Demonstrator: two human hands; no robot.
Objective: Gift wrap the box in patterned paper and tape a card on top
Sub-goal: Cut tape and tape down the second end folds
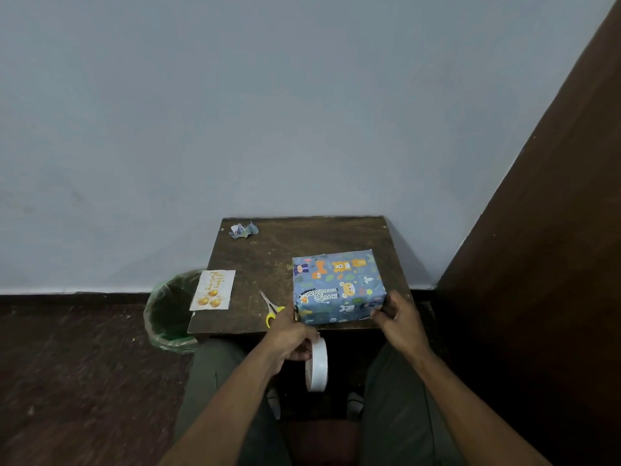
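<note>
A box wrapped in blue animal-print paper (337, 285) lies on the right half of a small dark wooden table (268, 260). My right hand (398, 319) grips the box's near right corner with curled fingers. My left hand (290, 334) holds a white roll of tape (316, 364) just below the table's front edge, close to the box's near left corner. A white birthday card with gold balloons (212, 290) lies at the table's left edge, partly overhanging it.
Yellow-handled scissors (271, 307) lie on the table between the card and the box. A crumpled paper scrap (242, 229) sits at the back left corner. A green-lined bin (169, 311) stands left of the table. A wall is behind, a brown panel (537, 264) to the right.
</note>
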